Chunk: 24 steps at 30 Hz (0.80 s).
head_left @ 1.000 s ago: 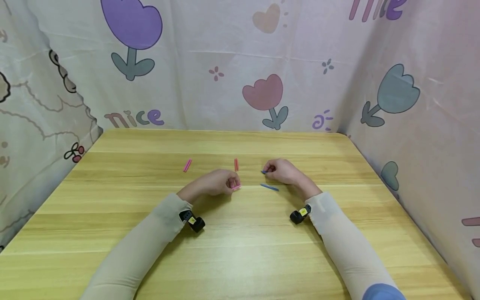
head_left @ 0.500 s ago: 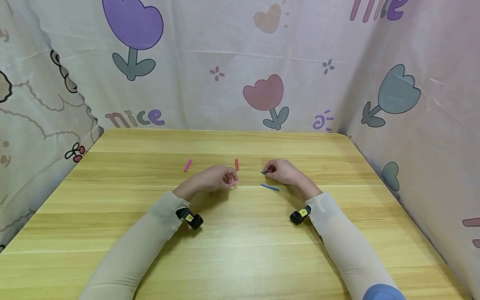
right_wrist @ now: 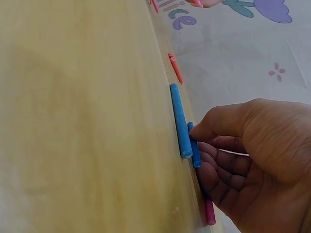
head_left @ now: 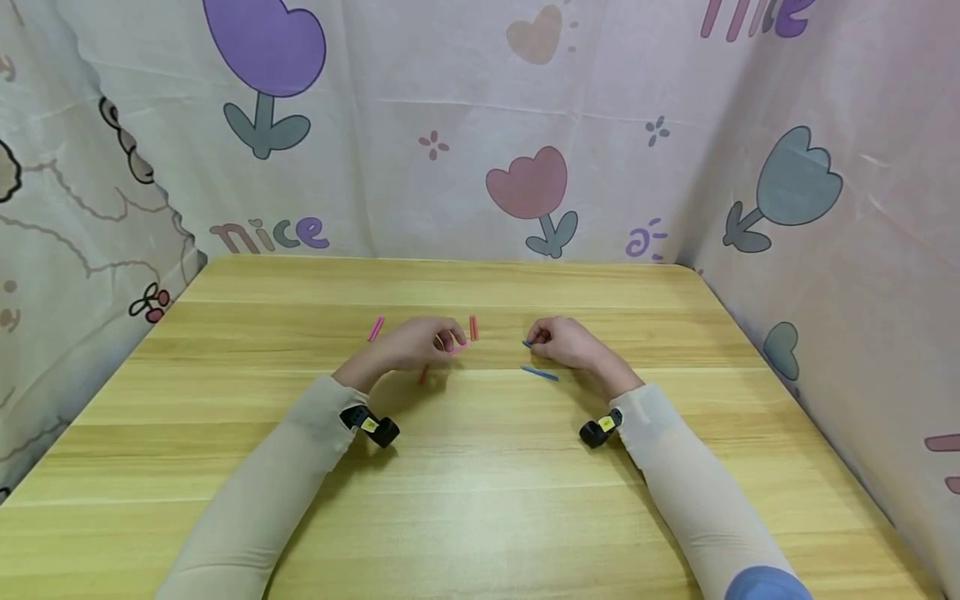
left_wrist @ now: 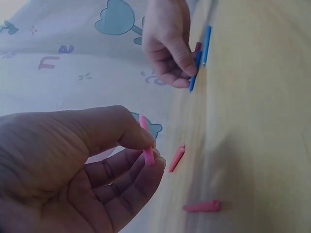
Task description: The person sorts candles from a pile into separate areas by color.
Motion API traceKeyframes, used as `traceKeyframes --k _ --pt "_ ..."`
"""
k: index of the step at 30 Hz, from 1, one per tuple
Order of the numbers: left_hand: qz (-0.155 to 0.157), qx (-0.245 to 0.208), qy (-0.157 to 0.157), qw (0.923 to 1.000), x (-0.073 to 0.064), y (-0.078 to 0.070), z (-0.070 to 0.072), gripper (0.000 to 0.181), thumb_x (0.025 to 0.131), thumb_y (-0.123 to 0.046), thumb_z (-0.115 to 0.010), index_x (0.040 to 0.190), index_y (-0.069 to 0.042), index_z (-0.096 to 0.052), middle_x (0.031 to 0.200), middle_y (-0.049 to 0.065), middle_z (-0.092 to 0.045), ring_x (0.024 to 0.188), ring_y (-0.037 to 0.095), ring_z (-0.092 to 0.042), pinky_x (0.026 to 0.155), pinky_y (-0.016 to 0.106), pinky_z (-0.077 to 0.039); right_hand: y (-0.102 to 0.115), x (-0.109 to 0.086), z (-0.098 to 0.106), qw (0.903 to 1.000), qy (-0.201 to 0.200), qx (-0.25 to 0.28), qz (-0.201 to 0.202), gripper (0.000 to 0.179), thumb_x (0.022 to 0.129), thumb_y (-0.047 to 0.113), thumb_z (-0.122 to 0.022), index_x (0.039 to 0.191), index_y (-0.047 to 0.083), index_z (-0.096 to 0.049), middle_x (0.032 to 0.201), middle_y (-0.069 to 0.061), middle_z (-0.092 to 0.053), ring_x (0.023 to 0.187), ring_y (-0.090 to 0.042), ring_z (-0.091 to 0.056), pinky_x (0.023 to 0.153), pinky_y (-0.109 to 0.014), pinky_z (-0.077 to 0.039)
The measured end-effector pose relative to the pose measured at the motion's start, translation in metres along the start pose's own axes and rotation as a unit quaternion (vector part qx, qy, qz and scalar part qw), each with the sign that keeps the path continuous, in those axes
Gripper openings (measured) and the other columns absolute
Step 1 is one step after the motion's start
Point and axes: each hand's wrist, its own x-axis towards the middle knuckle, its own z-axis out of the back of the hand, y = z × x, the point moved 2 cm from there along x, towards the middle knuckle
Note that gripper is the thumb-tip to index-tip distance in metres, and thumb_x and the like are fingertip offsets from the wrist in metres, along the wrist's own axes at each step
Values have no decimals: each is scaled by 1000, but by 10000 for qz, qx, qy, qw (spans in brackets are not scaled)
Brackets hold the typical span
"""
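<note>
My left hand (head_left: 422, 342) pinches a short pink stick (left_wrist: 149, 156), crayon-like, between thumb and fingertips, above the table. Below that hand lies a red stick (head_left: 423, 374), partly covered by it in the head view. A second red stick (head_left: 473, 327) rests between my two hands, farther back. With thumb and fingers, my right hand (head_left: 564, 342) pinches a small blue stick (right_wrist: 194, 148) low at the tabletop. Beside it, nearer to me, lies a longer blue stick (right_wrist: 180, 121). A magenta stick (right_wrist: 210, 211) shows past the right fingers in the right wrist view.
A magenta-pink stick (head_left: 376, 328) lies on the wooden table (head_left: 480, 500), left of my left hand. Patterned cloth (head_left: 390, 183) hangs along the table's back and sides. Each wrist carries a small black camera (head_left: 382, 431).
My left hand has moved left and toward the table's back with the pink stick, and the red stick beneath it has come into view. The right hand has stayed in place.
</note>
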Motion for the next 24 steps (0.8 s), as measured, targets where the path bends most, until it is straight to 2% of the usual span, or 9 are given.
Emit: traceKeyframes --k 10,17,24 --pt "215 -148 -358 9990 -2 9 16 28 85 1 -58 111 -4 -63 93 7 -63 88 22 -58 77 34 -47 2 -2 1 10000 -35 -71 -1 11 90 10 -67 100 8 -67 88 -2 -64 81 -17 -56 75 -32 -45" --pt "456 -242 -603 9968 -6 19 27 23 90 -1 -60 113 0 -63 97 11 -64 90 25 -58 79 36 -47 2 0 0 10000 -12 -29 -38 12 90 10 -67 101 8 -67 89 -2 -64 81 -17 -56 75 -32 -46" --pt "734 -388 -773 9935 -9 28 35 26 91 -2 -61 117 0 -62 99 13 -62 89 26 -57 71 32 -47 2 -1 1 10000 -27 -11 -40 11 89 10 -67 100 8 -68 88 -2 -64 80 -16 -56 74 -31 -45"
